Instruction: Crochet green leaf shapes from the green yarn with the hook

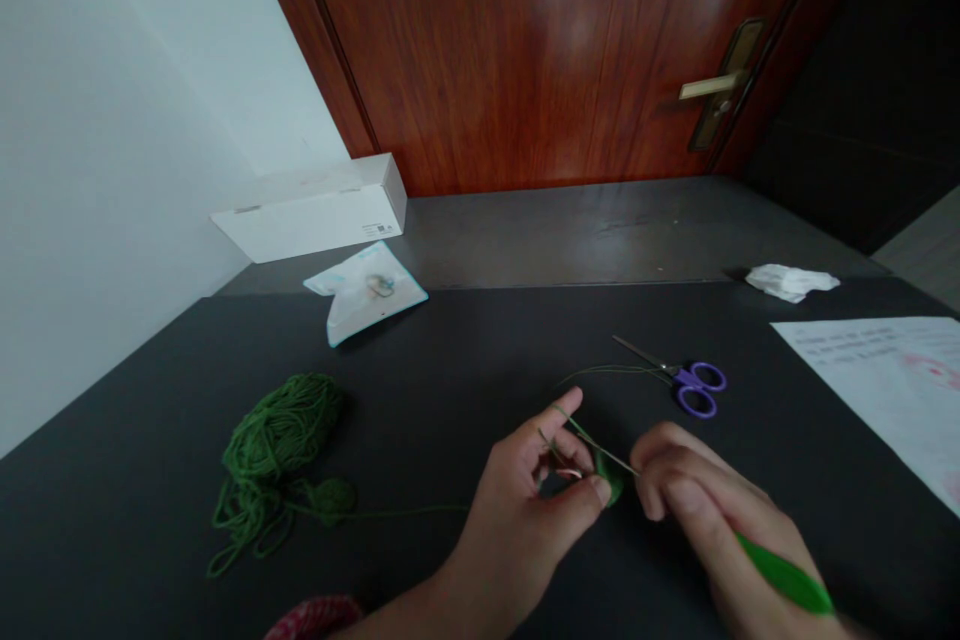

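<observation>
My left hand (529,495) pinches a small green crocheted piece (611,477) between thumb and fingers. Green yarn loops over its raised index finger, and a bit of red and white shows by the fingers. In my right hand (705,510) is a crochet hook (784,575) with a green handle; its thin metal shaft reaches left to the piece. The hook's tip is too small to make out. A yarn strand runs left along the table to a small green clump beside the green yarn skein (281,425).
Purple-handled scissors (694,388) lie beyond my right hand, a thin strand beside them. A printed sheet (885,380) and crumpled white tissue (791,281) are at the right. A plastic pouch (367,292) and white box (322,215) sit back left, before a wooden door (510,50).
</observation>
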A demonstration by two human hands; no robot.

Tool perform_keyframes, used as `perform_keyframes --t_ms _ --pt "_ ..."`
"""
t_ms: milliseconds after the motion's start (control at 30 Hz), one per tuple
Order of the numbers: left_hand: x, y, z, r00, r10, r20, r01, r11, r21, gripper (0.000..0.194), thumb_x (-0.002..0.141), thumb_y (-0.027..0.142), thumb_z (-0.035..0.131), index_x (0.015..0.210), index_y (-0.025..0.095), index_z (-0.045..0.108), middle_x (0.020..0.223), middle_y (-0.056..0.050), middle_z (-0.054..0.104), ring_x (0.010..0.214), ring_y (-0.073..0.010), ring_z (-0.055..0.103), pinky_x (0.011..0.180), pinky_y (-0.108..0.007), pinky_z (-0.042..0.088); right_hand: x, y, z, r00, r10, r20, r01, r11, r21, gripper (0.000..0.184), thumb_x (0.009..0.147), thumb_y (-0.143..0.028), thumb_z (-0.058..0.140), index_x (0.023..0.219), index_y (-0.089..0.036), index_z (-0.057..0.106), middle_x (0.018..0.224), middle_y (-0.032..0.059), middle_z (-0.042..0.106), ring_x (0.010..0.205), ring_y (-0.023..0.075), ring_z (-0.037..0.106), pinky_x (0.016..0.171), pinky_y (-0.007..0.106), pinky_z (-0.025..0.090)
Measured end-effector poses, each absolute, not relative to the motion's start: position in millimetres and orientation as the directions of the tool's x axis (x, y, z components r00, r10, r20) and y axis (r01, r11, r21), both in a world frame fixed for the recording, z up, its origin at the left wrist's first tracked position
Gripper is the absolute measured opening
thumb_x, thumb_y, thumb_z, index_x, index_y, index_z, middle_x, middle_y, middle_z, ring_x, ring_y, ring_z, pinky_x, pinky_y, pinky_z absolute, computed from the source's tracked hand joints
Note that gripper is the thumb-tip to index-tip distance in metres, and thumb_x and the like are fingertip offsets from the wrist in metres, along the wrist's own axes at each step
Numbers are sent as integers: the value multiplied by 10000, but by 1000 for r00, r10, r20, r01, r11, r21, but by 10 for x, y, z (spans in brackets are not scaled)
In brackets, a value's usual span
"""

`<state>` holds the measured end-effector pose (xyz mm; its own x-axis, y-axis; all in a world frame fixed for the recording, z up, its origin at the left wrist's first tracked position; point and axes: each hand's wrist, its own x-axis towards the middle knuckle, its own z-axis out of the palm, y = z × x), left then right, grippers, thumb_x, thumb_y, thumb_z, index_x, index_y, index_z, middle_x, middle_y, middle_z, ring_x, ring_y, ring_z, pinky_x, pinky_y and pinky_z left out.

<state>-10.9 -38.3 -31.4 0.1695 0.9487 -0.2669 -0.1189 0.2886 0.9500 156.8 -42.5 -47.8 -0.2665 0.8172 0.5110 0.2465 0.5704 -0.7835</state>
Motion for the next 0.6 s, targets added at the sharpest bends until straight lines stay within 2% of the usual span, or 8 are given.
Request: perform_keyframes --t_ms 100,167,233,300,367,433,500,600 --pt "-95 -399 -294 205 919 -337 -205 377 903 645 650 119 749 1277 180 610 723 44 578 714 -126 507 796 -302 385 1542 -418 -465 -386 546 743 453 814 -362 260 960 -247 480 734 -188 593 670 37 570 588 153 531 545 282 451" --pt "-90 -404 -265 274 876 -396 -309 470 827 610 624 109 747 1223 158 648 694 48 568 677 -108 490 782 -292 380 1538 -407 -470 -398 401 825 459 866 -200 278 964 -262 479 725 -190 601 673 39 570 591 155 512 573 313 466" --pt "-92 -402 -246 341 842 -418 -372 529 763 615 601 113 757 1207 139 657 683 43 569 660 -100 485 762 -286 376 1565 -400 -471 -407 395 824 363 897 -251 328 999 -298 407 738 -197 578 684 35 560 614 155 516 580 315 481" --pt "-95 -396 -248 348 840 -416 -378 532 758 697 593 123 781 1269 142 612 707 36 580 664 -102 491 736 -285 374 1615 -400 -466 -437 499 748 253 866 -430 366 1024 -348 328 763 -203 540 687 28 536 635 153 532 563 288 483" --pt "-98 -394 -268 294 874 -387 -334 473 815 773 612 140 793 1344 161 546 740 34 582 691 -111 502 731 -288 378 1660 -405 -463 -457 633 625 212 760 -615 377 1028 -386 294 767 -210 500 702 22 524 646 147 547 557 265 474" --pt "-97 -401 -299 231 919 -319 -248 373 894 789 647 148 779 1385 176 501 749 39 573 722 -120 504 758 -295 385 1669 -408 -469 -441 715 542 233 675 -700 369 1032 -371 280 759 -214 473 719 20 529 646 142 553 565 260 465" --pt "-91 -415 -331 204 945 -257 -170 293 941 777 677 142 748 1403 178 477 746 44 565 748 -128 506 789 -302 388 1635 -401 -477 -449 702 553 331 706 -626 303 1022 -285 337 775 -205 493 725 27 545 645 146 547 571 271 451" --pt "-79 -432 -353 204 942 -268 -186 306 934 776 663 120 726 1397 166 478 754 43 569 741 -126 508 768 -297 390 1558 -376 -477 -470 539 699 494 817 -297 242 990 -205 424 795 -171 565 715 47 554 636 158 507 555 296 415"
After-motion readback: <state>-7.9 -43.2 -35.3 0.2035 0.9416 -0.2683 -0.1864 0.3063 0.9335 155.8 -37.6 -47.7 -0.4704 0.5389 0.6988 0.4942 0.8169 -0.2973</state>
